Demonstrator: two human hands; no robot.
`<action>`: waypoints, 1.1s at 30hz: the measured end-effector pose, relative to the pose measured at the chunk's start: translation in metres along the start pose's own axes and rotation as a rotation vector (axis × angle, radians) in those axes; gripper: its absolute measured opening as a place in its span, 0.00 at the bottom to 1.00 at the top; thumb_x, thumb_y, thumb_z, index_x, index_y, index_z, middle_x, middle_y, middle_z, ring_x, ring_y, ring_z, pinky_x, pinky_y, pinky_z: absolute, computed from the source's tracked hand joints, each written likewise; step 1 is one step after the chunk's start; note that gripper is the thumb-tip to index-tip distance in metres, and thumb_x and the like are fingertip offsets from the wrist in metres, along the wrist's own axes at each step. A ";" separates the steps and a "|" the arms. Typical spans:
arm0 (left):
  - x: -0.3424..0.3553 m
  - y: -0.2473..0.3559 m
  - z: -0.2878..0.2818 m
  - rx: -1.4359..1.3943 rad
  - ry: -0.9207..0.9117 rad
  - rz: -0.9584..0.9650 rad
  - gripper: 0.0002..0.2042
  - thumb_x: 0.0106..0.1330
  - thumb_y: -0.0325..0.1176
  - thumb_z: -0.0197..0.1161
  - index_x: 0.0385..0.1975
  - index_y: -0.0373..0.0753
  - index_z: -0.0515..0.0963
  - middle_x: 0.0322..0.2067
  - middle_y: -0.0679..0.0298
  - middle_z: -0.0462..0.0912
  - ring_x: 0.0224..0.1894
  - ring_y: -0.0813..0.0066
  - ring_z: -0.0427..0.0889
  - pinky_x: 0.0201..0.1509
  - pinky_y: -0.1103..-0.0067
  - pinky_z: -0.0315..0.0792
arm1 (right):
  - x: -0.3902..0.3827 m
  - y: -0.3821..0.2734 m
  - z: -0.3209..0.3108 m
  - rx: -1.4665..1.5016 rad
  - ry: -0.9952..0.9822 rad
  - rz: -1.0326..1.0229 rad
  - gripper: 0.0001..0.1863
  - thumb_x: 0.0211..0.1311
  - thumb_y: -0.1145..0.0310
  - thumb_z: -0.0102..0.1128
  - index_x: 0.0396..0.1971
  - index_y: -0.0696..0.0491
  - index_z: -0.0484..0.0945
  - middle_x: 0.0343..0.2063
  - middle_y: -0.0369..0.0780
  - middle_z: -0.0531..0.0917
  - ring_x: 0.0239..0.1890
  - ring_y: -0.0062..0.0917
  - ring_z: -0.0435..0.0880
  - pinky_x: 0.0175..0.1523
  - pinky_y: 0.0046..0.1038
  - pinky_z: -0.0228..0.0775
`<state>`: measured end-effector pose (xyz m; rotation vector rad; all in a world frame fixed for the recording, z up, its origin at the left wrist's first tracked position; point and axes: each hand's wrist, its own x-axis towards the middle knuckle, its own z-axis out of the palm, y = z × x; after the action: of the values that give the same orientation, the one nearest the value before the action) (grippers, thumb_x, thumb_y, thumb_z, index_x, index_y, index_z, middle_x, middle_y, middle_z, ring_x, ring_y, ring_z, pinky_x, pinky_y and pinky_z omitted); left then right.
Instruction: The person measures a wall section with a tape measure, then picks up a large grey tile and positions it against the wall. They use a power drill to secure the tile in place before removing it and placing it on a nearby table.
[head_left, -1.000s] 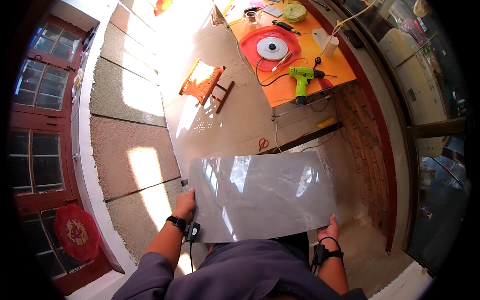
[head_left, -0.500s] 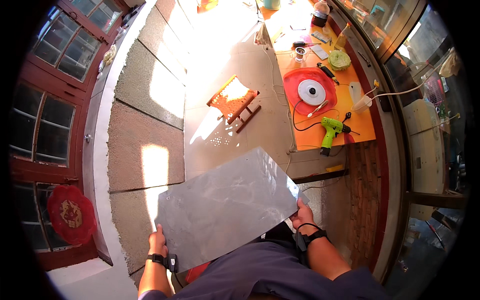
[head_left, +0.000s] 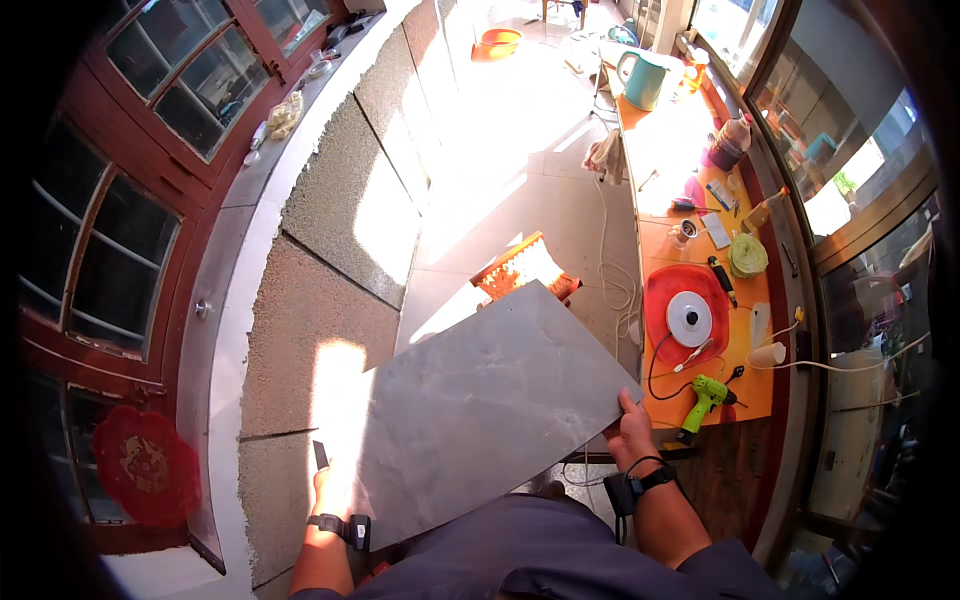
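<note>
A large grey rectangular slab with a faintly marbled face lies tilted across the front of my body. My left hand grips its left end in bright sunlight, with a narrow dark piece sticking up just above the fingers; I cannot tell what that piece is. My right hand holds the slab's right corner, thumb on the upper face. Beyond the slab's far corner stands a low wooden stool with an orange seat. Right of that hand, a green drill lies at the near end of an orange table.
The table carries a red tray with a white lid, a teal kettle, tools and bottles. Cables trail over the floor. A low ledge and red-framed windows line the left; an orange basin sits far back.
My view has swung up and rightward along the passage, revealing the kettle and basin. The slab has turned from nearly level to slanted, its right end raised farther forward; both hands still hold it.
</note>
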<state>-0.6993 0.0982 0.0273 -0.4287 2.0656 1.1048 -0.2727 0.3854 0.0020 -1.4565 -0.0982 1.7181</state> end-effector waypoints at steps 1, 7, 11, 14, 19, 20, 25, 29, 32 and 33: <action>0.018 0.016 0.014 -0.048 -0.059 -0.009 0.18 0.69 0.44 0.52 0.35 0.32 0.75 0.23 0.56 0.78 0.20 0.62 0.78 0.21 0.66 0.73 | 0.010 -0.008 0.019 -0.006 -0.010 -0.038 0.17 0.69 0.63 0.51 0.55 0.48 0.65 0.46 0.38 0.78 0.46 0.33 0.79 0.49 0.42 0.75; 0.065 0.164 0.109 0.217 -0.025 -0.051 0.18 0.69 0.47 0.52 0.32 0.36 0.77 0.23 0.69 0.75 0.24 0.78 0.72 0.28 0.77 0.67 | 0.042 -0.059 0.132 0.027 0.048 -0.200 0.18 0.69 0.65 0.52 0.56 0.53 0.67 0.45 0.39 0.78 0.45 0.31 0.79 0.49 0.37 0.75; 0.142 0.216 0.167 -0.009 -0.228 0.167 0.20 0.68 0.47 0.56 0.36 0.31 0.77 0.30 0.65 0.76 0.33 0.76 0.72 0.37 0.75 0.67 | 0.051 -0.106 0.189 0.120 0.063 -0.264 0.19 0.69 0.65 0.51 0.57 0.53 0.66 0.47 0.39 0.78 0.45 0.30 0.79 0.50 0.35 0.74; 0.152 0.284 0.221 0.031 -0.321 0.196 0.21 0.68 0.47 0.56 0.36 0.29 0.77 0.31 0.63 0.76 0.34 0.76 0.70 0.40 0.73 0.67 | 0.077 -0.133 0.221 0.157 0.051 -0.340 0.19 0.70 0.63 0.50 0.57 0.54 0.66 0.50 0.39 0.76 0.49 0.30 0.77 0.51 0.35 0.73; 0.201 0.368 0.308 0.078 -0.278 0.244 0.25 0.68 0.48 0.56 0.42 0.23 0.75 0.43 0.51 0.78 0.46 0.66 0.74 0.53 0.67 0.66 | 0.111 -0.178 0.289 0.207 -0.045 -0.432 0.21 0.70 0.63 0.49 0.59 0.54 0.64 0.52 0.40 0.75 0.52 0.32 0.76 0.54 0.36 0.71; 0.201 0.383 0.325 0.087 -0.301 0.269 0.25 0.68 0.48 0.55 0.42 0.23 0.75 0.43 0.52 0.78 0.45 0.66 0.74 0.53 0.68 0.67 | 0.118 -0.184 0.299 0.248 -0.010 -0.455 0.22 0.70 0.63 0.49 0.60 0.55 0.64 0.53 0.41 0.75 0.53 0.32 0.75 0.56 0.36 0.70; 0.241 0.458 0.403 0.086 -0.498 0.191 0.26 0.69 0.49 0.55 0.42 0.25 0.75 0.40 0.54 0.79 0.42 0.69 0.75 0.48 0.71 0.70 | 0.144 -0.221 0.355 0.242 0.018 -0.582 0.22 0.69 0.63 0.50 0.60 0.55 0.64 0.54 0.41 0.74 0.55 0.32 0.74 0.58 0.35 0.67; 0.255 0.518 0.472 0.130 -0.558 0.097 0.25 0.69 0.49 0.54 0.42 0.25 0.75 0.38 0.54 0.79 0.37 0.69 0.76 0.43 0.72 0.72 | 0.154 -0.250 0.414 0.186 0.133 -0.690 0.23 0.70 0.62 0.49 0.61 0.55 0.64 0.56 0.41 0.73 0.57 0.32 0.72 0.59 0.35 0.66; 0.250 0.564 0.513 0.153 -0.569 0.092 0.25 0.69 0.50 0.53 0.37 0.25 0.76 0.35 0.55 0.79 0.34 0.71 0.75 0.39 0.73 0.72 | 0.155 -0.275 0.465 0.222 0.201 -0.714 0.25 0.70 0.60 0.49 0.61 0.57 0.63 0.57 0.43 0.71 0.57 0.34 0.71 0.60 0.37 0.64; 0.252 0.579 0.523 0.182 -0.571 0.107 0.25 0.69 0.50 0.53 0.36 0.26 0.76 0.34 0.56 0.78 0.34 0.72 0.74 0.38 0.73 0.71 | 0.154 -0.284 0.486 0.207 0.190 -0.732 0.25 0.70 0.59 0.50 0.61 0.57 0.64 0.57 0.42 0.71 0.58 0.34 0.71 0.60 0.37 0.64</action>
<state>-0.9711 0.8705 -0.0148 0.0874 1.6682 0.9498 -0.5170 0.8787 0.1947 -1.2132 -0.3004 0.9631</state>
